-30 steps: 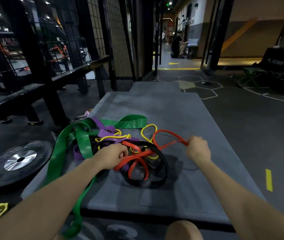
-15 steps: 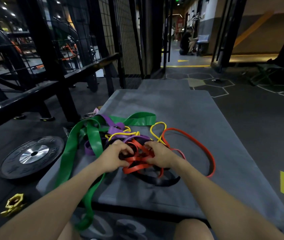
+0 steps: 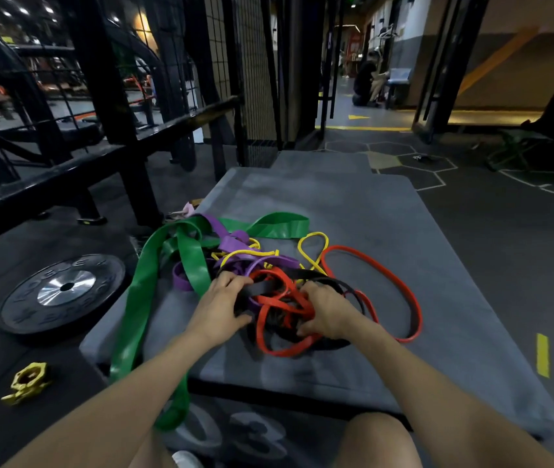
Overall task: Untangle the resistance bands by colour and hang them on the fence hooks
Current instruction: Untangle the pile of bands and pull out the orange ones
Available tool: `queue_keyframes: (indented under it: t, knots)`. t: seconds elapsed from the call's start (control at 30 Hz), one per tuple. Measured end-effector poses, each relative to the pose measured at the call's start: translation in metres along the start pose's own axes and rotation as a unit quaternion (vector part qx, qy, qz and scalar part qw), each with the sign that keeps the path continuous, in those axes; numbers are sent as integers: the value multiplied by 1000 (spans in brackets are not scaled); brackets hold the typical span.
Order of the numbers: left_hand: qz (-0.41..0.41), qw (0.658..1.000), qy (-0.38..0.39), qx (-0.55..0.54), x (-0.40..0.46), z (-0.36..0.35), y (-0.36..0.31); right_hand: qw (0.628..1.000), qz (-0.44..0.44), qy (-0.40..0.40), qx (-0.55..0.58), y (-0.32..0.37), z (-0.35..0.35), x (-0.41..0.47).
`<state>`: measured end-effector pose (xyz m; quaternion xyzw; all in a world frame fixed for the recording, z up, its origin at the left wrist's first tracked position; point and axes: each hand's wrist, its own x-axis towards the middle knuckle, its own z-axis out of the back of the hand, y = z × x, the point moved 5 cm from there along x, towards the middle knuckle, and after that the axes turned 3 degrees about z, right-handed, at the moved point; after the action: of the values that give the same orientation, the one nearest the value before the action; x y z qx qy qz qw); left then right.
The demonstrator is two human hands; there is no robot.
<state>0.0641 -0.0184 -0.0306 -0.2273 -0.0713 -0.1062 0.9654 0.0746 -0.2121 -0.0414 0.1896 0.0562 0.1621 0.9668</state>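
- Both hands were buried in the tangle at centre frame: the left hand [image 3: 223,304] curled round a black band [image 3: 263,288], the right hand [image 3: 328,309] gripping red band [image 3: 375,266] loops.
- Fingertips were hidden among the bands; which strand each finger held could not be made out.
- A grey mat [image 3: 353,211] on the gym floor carried the pile; a weight plate [image 3: 63,292] lay at left, black fence [image 3: 235,79] bars in the upper left.
- A green band [image 3: 144,292] trailed off the mat's near edge, with purple band [image 3: 231,239] and yellow band [image 3: 314,246] knotted behind.
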Motion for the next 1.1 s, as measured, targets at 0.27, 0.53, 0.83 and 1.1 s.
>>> queue_keyframes:
  t: [0.27, 0.53, 0.83, 1.1]
  knots:
    - [39, 997, 16, -68, 15, 4, -9, 983, -15, -143, 111, 3, 62, 4]
    - [43, 994, -24, -96, 50, 26, -42, 921, -35, -280, 268, 6, 157, 9]
    - [-43, 982, 113, -144, 89, 33, -128, 874, 6, -329, 358, 8, 217, 5]
    - [-61, 978, 41, -197, 115, 58, -139, 827, -2, -402, 394, -20, 264, -16]
